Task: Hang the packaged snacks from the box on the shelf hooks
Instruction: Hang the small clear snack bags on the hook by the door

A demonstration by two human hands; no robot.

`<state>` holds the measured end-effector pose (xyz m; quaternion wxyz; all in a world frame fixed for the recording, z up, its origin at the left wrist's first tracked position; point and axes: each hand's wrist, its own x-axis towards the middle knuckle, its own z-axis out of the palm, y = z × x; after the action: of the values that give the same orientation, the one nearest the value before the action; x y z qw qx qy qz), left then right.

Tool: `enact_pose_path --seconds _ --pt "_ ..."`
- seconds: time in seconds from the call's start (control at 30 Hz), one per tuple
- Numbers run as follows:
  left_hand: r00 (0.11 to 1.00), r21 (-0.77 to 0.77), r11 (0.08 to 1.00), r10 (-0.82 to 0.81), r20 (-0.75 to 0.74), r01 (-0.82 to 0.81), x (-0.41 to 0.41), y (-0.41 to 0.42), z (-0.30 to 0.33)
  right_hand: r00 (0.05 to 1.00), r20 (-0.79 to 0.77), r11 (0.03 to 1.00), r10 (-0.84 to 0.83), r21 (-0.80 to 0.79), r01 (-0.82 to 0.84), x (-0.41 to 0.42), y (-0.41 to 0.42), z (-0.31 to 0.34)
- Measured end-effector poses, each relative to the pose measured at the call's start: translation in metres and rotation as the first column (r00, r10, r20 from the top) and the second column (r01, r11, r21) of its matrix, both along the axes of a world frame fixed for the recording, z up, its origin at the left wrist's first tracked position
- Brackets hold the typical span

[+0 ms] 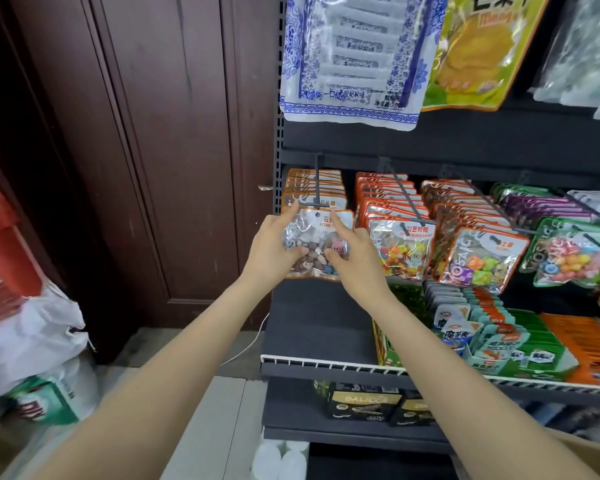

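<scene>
Hook (pixel 316 181) flanked — door (pixel 160 150) left, jellybean packets (pixel 400 251) right.

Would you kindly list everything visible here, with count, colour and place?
stone candy packet: one, clear with orange edge, held at leftmost hook
hook: one, dark, above that packet
hung candy packets: several rows, orange, purple, green, to the right
blue-white bag: one, top
mango bag: one, yellow-green, top
boxed snacks: several, lower shelf
door: dark brown, left
white sack: one, floor left
left hand: grips packet
right hand: grips packet
</scene>
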<state>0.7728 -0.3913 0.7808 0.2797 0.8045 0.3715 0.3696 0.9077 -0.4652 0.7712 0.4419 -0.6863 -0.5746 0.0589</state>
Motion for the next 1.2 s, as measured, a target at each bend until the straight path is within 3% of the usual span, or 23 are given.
enact_pose_path --seconds 0.23,0.4,0.57,0.7,0.8,0.93,1.2 --pt "0.997 0.006 0.998 0.059 -0.053 -0.059 0.007 0.017 -0.002 0.994 0.102 0.994 -0.031 -0.098 0.041 0.006 0.019 0.007" --pt "0.977 0.069 0.992 0.117 -0.178 -0.106 0.023 0.029 -0.001 0.959 0.272 0.966 -0.085 -0.212 0.146 0.009 0.039 0.014" --pt "0.974 0.089 0.984 0.169 -0.149 -0.157 0.028 0.010 -0.010 0.972 0.235 0.947 -0.021 -0.308 0.095 0.008 0.037 0.007" --pt "0.946 0.122 0.958 0.276 -0.168 -0.258 0.029 -0.032 -0.031 0.988 0.151 0.976 0.029 -0.218 0.004 0.009 -0.006 0.002" --pt "0.964 0.075 0.988 0.151 -0.217 -0.138 0.035 -0.073 -0.056 0.994 0.085 0.976 0.074 -0.213 -0.055 0.026 -0.062 -0.015" --pt "0.939 -0.070 0.996 -0.072 -0.337 0.052 0.067 -0.143 -0.100 0.995 0.087 0.947 0.046 -0.322 -0.016 0.068 -0.154 -0.057" --pt "0.875 -0.270 0.922 -0.358 -0.327 0.276 0.194 -0.335 -0.169 0.986 0.082 0.800 -0.148 -0.576 0.168 0.179 -0.349 -0.163"
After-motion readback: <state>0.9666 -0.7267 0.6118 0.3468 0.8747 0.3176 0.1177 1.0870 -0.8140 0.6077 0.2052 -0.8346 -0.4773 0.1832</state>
